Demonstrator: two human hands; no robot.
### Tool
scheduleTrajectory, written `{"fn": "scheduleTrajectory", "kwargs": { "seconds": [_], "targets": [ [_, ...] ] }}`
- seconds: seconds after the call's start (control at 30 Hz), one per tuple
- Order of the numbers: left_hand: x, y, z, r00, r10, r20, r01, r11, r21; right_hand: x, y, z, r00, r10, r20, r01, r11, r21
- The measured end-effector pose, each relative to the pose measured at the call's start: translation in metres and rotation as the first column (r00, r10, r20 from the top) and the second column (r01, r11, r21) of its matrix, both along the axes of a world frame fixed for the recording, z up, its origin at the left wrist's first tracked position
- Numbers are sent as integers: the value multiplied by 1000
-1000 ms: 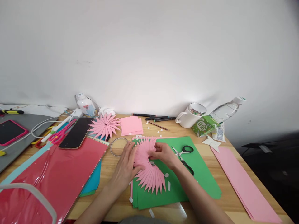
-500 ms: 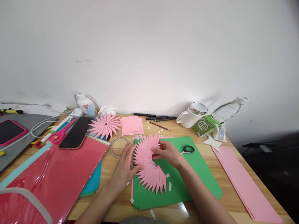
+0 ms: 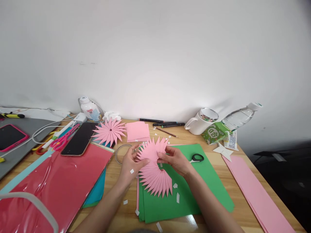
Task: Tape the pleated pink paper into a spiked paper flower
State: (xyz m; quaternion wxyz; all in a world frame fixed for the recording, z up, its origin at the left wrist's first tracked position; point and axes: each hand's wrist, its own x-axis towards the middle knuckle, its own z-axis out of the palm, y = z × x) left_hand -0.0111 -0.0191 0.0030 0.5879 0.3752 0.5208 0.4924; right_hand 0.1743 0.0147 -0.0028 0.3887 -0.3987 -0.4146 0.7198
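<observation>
A pink pleated paper fan (image 3: 153, 168) with pointed tips curls over the green paper sheets (image 3: 201, 187). My left hand (image 3: 130, 166) grips its left side, with a small white scrap stuck to the back of the hand. My right hand (image 3: 176, 160) pinches the fan near its centre from the right. The fan's upper part is raised off the sheets while the lower part rests on them. A finished pink paper flower (image 3: 109, 131) lies further back on the left.
Black scissors (image 3: 197, 158) lie just right of my right hand. A tape ring (image 3: 120, 152), pink square sheets (image 3: 137, 131), a phone (image 3: 79, 138), red paper (image 3: 53, 184), pens (image 3: 165, 124), a white mug (image 3: 201, 121), a water bottle (image 3: 239, 117) and long pink strips (image 3: 255, 191) surround them.
Both hands have lifted the fan's upper part and curled it further round. My left hand went from lying flat to gripping. Camera tilted slightly.
</observation>
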Motion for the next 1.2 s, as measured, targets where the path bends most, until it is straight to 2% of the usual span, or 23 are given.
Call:
{"fn": "scheduleTrajectory", "kwargs": {
  "seconds": [0.2, 0.37, 0.47, 0.73, 0.97, 1.2],
  "targets": [
    [0, 17, 13, 978, -153, 143, 173, 975, -143, -1, -1, -3, 993, -100, 56, 99, 995, 19],
    [3, 21, 6, 979, -98, 179, 126, 981, -148, -6, -4, -8, 985, -147, 94, 145, 989, 22],
    [4, 20, 2, 968, -106, 228, 141, 980, -141, -7, -5, -10, 980, -171, 101, 168, 985, 38],
    [5, 19, 5, 966, -126, 224, 155, 981, -117, -9, -11, -3, 978, -139, 159, 116, 983, 143],
    [6, 20, 7, 977, -122, 174, 148, 978, -149, -10, -10, 1, 953, -253, 167, 243, 967, 83],
    [5, 20, 6, 970, -142, 195, 168, 978, -124, -9, -7, 1, 959, -236, 156, 226, 971, 79]
  ]
}}
